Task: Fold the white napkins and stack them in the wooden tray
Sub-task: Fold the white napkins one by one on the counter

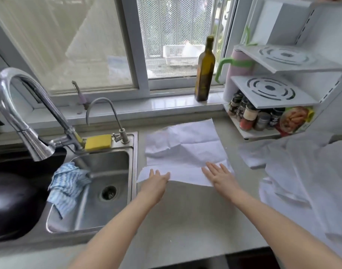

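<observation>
Flanking napkin: sink, possibly cloth pile

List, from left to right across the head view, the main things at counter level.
Black pan → blue striped cloth → sink → left hand → white napkin → right hand → pile of white napkins.

Single wide-angle head view, worn by the person, looking forward and down, close over the counter, facing the window
</observation>
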Tool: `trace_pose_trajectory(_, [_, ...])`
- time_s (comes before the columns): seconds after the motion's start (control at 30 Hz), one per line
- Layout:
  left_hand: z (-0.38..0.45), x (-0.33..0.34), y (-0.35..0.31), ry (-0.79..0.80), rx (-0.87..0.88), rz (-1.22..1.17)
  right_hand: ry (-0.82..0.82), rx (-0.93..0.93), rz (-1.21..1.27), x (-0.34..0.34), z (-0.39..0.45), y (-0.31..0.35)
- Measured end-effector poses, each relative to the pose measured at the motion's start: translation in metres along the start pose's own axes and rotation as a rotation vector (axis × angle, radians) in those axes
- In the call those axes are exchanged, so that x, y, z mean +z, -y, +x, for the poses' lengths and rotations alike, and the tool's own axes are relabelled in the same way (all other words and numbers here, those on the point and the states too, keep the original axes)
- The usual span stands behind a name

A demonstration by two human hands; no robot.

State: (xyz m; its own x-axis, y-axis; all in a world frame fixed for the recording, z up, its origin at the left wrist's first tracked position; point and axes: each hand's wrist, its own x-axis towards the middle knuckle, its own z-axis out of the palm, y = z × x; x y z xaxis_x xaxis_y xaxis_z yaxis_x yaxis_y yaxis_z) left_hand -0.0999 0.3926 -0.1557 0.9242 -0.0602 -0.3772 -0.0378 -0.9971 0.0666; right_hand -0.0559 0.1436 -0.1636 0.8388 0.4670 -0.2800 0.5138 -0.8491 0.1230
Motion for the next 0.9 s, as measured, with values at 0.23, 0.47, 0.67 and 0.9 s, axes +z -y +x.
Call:
trace_pose_trajectory(0.23, [-0.019,0.044,-0.016,0.333,-0.006,-0.045,0.401,-0.131,0.12,0.035,-0.029,0.005])
trace_pose_trajectory(0.47, [-0.034,0.011,-0.026,0.769,0.005,-0.016,0.781,-0.119,0.288,-0.005,-0.042,0.005])
trace_pose_trajectory(0.67, [-0.048,0.0,-0.024,1.049,-0.163,-0.276,0.963,-0.06,0.251,-0.02,-0.047,0.006])
trace_pose_trajectory(0.9, [-0.02,-0.002,-0.007,0.468,-0.053,-0.198,0.597,0.049,0.498,-0.008,-0.024,-0.008])
